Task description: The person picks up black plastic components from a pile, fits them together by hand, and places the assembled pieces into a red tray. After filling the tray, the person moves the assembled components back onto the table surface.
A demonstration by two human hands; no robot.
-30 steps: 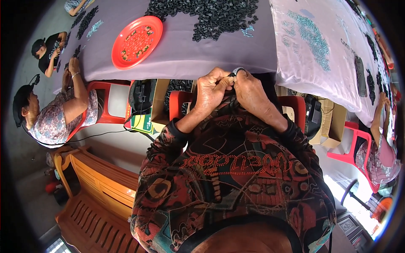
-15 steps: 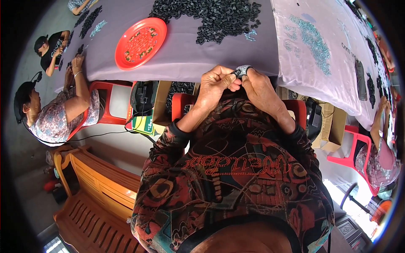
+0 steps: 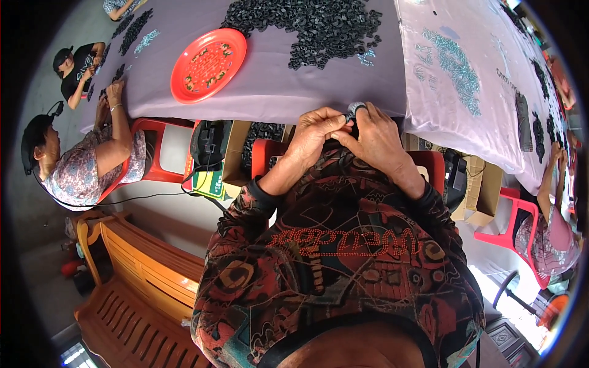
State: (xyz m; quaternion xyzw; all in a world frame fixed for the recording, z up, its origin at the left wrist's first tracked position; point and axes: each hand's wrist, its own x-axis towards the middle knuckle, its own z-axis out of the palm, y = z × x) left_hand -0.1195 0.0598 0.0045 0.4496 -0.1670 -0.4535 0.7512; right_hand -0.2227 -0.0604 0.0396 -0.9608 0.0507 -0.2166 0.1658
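My left hand (image 3: 316, 136) and my right hand (image 3: 375, 138) meet just in front of the table edge, fingertips pinched together. Between them is a small dark piece, mostly hidden by the fingers. A grey band-like thing (image 3: 355, 109) shows by my right index finger; whether it is worn on the finger or held, I cannot tell. Beyond my hands, a heap of small black parts (image 3: 334, 30) lies on the purple-grey tablecloth (image 3: 270, 83). Next to its right edge are a few small light-blue pieces (image 3: 366, 57).
A red plate (image 3: 208, 65) stands left of the heap. On the pale cloth to the right lies a pile of bluish slender pieces (image 3: 457, 67). Cardboard boxes (image 3: 236, 150) stand under the table edge. Co-workers sit left and right, near a wooden bench (image 3: 147, 270).
My right hand has turned, its knuckles now raised over the fingertips, and the grey thing has shifted slightly. My left hand stays close to it. The view has moved a little.
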